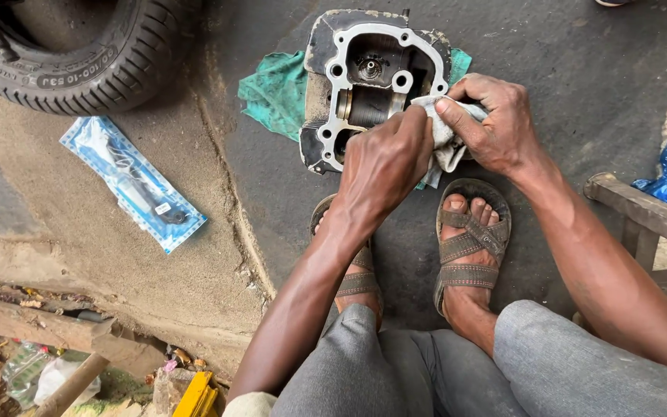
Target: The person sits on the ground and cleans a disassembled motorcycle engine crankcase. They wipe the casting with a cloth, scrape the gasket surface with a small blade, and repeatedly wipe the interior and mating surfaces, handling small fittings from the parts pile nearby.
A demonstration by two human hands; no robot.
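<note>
Sitting low over the job, the person has both hands on a grimy engine cylinder head (372, 77) that lies on a green cloth (275, 93) on the dark ground, just ahead of their sandalled feet (468, 239). The right hand (496, 123) pinches a bunched pale rag (445, 139) closed between thumb and fingers, and the left hand (384, 166) curls shut around the same rag against the head's edge. Looks like a wipe-down somewhere in the middle, honestly: the gasket face shows bright, but the outer fins and corners are caked black. A tyre (79, 54) and a blue packet (133, 181) lie off to the left.
</note>
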